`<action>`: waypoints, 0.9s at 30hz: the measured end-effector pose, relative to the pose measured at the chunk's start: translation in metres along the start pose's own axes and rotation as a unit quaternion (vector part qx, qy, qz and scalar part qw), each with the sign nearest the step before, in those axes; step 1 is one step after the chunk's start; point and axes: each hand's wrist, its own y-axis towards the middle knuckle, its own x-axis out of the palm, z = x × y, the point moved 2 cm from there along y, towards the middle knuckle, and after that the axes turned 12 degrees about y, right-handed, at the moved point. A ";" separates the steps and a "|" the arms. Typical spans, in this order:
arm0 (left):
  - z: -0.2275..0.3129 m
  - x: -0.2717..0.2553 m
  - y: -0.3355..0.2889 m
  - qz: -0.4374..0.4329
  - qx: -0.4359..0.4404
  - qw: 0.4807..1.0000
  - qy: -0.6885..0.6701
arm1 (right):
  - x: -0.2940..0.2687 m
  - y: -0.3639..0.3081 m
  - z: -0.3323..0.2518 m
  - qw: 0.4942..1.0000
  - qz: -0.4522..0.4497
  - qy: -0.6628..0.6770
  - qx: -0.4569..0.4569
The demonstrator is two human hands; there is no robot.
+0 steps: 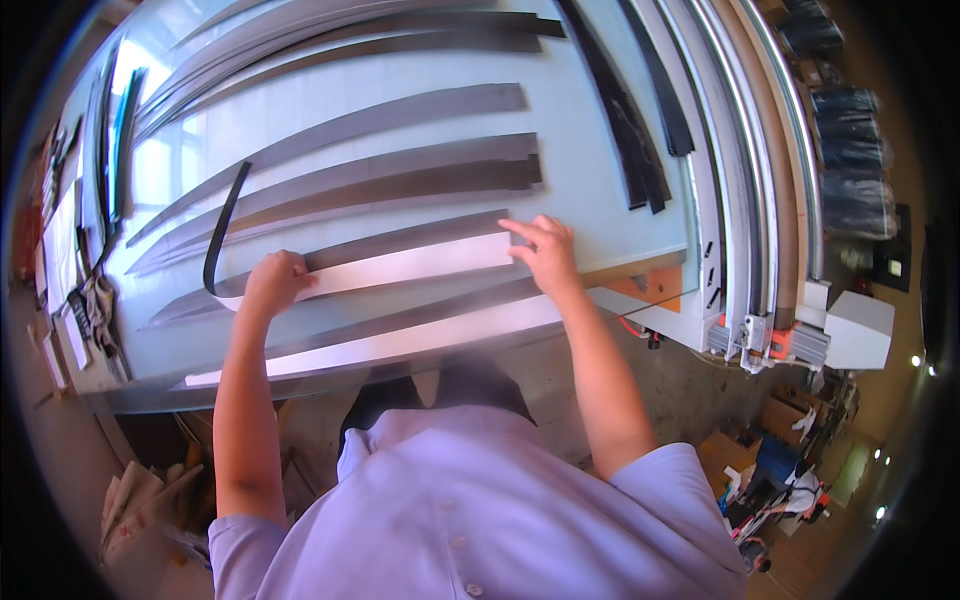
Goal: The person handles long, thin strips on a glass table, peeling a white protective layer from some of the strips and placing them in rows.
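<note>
A long strip with a white face [410,264] lies along a grey strip [400,239] on the glass-topped table [600,235]. Its left end curls up and shows a black side [226,217]. My left hand [274,283] is closed on the white strip near that curl, thumb toward the right. At the strip's right end is my right hand [545,253], forefinger and thumb stretched apart and touching the end's edge; its other fingers are bent. Nearer to me, another white-faced strip [420,337] lies along a dark strip [400,315] at the table's front edge.
Several grey and brown strips [400,112] lie farther back. Black strips [620,110] are at the far right, beside a machine with metal rails [745,150]. Dark strips [110,150] and cloth [100,310] sit at the left edge. Wrapped black rolls [850,150] stand beyond the machine.
</note>
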 end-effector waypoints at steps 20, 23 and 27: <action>-0.035 -0.003 -0.001 0.029 -0.022 0.998 -0.049 | 0.001 0.001 -0.008 0.999 -0.026 -0.001 0.046; -0.037 -0.003 0.001 0.021 -0.014 0.998 -0.053 | 0.001 0.002 -0.010 0.999 -0.024 -0.008 0.038; -0.037 -0.005 0.000 0.016 -0.004 0.999 -0.049 | 0.000 0.002 -0.013 0.999 -0.024 -0.014 0.033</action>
